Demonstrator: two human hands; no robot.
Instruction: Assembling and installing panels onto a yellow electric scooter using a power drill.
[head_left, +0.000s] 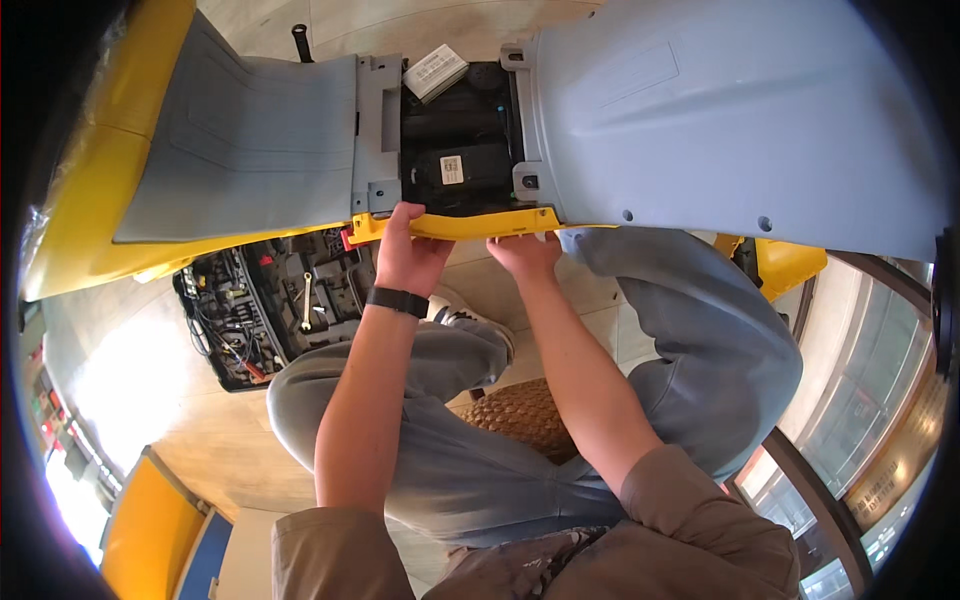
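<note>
A long yellow trim strip [480, 224] runs along the near edge of an open black compartment [455, 135] in a grey-and-yellow vehicle body. My left hand [412, 252] grips the strip's left part, thumb over its upper edge and fingers below. Farther right, my right hand [527, 256] is closed at the strip's lower edge, its fingertips partly hidden beneath. Inside the compartment is a black housing with a white label [452, 169]. A white printed block or packet [436, 73] rests tilted at the compartment's far left corner.
Grey body panels flank the opening, a ribbed one [260, 140] at left and a broad smooth one [720, 120] at right. Below left, an open tool case [275, 310] holds a combination wrench [307, 302] and several other tools. A woven seat [515, 415] shows between my legs.
</note>
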